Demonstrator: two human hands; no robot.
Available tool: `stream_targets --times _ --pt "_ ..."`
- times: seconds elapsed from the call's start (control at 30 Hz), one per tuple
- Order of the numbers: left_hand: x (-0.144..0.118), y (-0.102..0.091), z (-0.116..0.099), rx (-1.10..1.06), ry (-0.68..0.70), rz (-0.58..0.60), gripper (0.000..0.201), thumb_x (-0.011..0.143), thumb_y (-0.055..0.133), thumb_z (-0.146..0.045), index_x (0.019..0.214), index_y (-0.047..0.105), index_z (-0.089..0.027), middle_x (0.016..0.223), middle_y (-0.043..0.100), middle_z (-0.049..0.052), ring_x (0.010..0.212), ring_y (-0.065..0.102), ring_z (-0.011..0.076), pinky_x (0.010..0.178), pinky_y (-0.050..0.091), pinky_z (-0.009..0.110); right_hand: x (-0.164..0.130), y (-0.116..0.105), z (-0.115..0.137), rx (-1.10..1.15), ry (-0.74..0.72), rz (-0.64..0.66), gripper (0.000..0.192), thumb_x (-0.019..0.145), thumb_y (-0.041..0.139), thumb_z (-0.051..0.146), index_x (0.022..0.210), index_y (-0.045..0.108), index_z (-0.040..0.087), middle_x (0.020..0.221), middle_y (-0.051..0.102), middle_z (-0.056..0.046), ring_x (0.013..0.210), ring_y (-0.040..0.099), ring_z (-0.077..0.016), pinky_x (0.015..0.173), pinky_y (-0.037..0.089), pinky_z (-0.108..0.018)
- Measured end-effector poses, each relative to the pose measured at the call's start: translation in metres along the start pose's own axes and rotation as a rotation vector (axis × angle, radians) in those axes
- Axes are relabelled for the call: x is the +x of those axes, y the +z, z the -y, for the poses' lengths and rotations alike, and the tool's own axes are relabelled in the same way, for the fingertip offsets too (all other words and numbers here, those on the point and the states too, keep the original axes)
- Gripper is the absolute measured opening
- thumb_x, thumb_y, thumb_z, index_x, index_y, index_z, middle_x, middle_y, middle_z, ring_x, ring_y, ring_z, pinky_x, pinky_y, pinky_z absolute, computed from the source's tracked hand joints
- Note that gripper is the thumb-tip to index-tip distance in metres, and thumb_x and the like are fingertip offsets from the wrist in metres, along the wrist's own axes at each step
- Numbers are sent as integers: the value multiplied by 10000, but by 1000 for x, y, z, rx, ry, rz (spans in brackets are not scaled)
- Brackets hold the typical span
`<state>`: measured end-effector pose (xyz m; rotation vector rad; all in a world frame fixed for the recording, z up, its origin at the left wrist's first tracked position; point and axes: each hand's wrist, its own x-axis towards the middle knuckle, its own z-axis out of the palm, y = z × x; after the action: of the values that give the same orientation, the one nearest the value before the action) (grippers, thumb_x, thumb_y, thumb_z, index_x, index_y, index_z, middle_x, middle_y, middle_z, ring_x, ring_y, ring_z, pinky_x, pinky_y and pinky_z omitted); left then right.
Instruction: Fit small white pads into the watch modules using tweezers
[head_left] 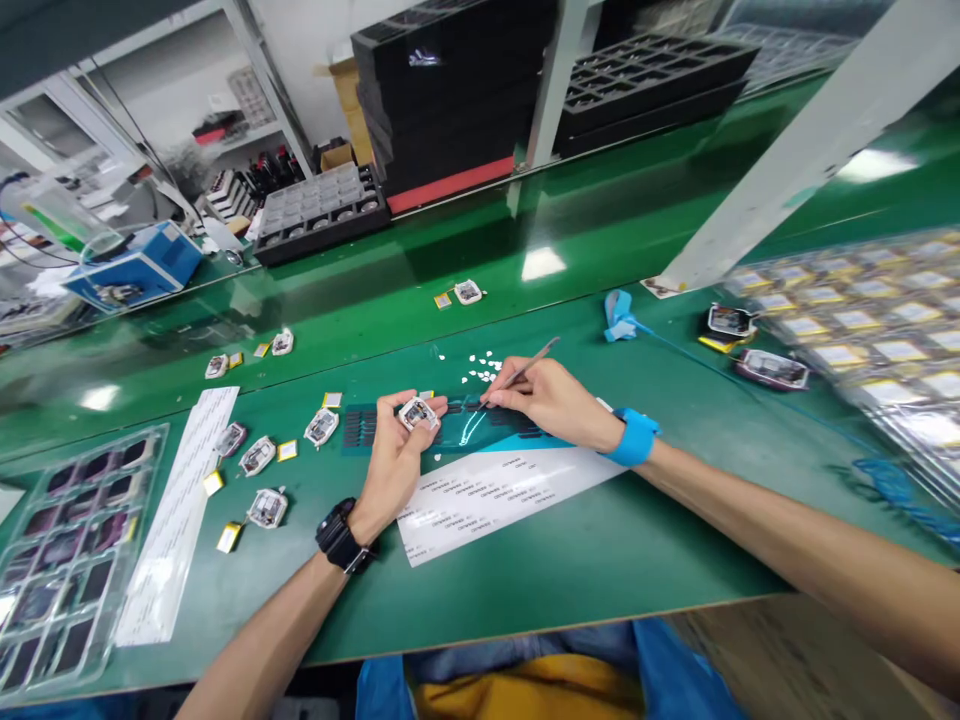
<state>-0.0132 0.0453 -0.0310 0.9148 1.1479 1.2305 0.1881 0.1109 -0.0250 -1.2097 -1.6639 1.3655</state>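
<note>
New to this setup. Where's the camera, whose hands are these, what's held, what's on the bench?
No machine here, just a person's two bare hands. The single picture comes from a camera worn on that person's head, looking forward and down.

The left hand holds a small white-framed device. The right hand holds a thin tool, its tip over a teal sheet with dark strips; whether it touches is unclear.

On the green bench also lie a printed white sheet, small white pieces, similar devices and, at left, a clear compartment tray.
</note>
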Motion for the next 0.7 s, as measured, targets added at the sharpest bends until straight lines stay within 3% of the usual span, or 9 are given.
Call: stream_targets --times 0.37,0.53,0.6,0.7 --pt "1 0 2 54 39 39 375 845 660 -358 1082 403 -223 1192 670 140 1133 639 231 983 445 427 3 -13 2 64 -13 111 382 670 770 520 718 598 182 784 742 -69 780 693 -206 759 525 -373" --pt "3 -1 3 38 37 38 347 841 658 -271 1081 411 -226 1192 675 127 1123 643 220 990 439 433 -1 -16 10 137 5 341 393 682 765 528 729 590 180 713 743 -38 806 717 -205 872 518 -416" --pt "5 -2 1 -12 -4 26 350 815 674 -220 1061 424 -224 1150 693 107 1089 660 209 1002 435 437 -3 -15 11 130 20 310 401 670 771 528 743 599 174 759 754 -54 821 724 -215 855 530 -412" --pt "7 -1 -9 -106 -75 15 358 787 687 -169 1055 455 -216 1078 715 76 1007 694 192 1010 441 439 -5 -11 16 119 -7 99 435 641 783 549 751 593 173 784 751 -69 796 728 -226 785 553 -392"
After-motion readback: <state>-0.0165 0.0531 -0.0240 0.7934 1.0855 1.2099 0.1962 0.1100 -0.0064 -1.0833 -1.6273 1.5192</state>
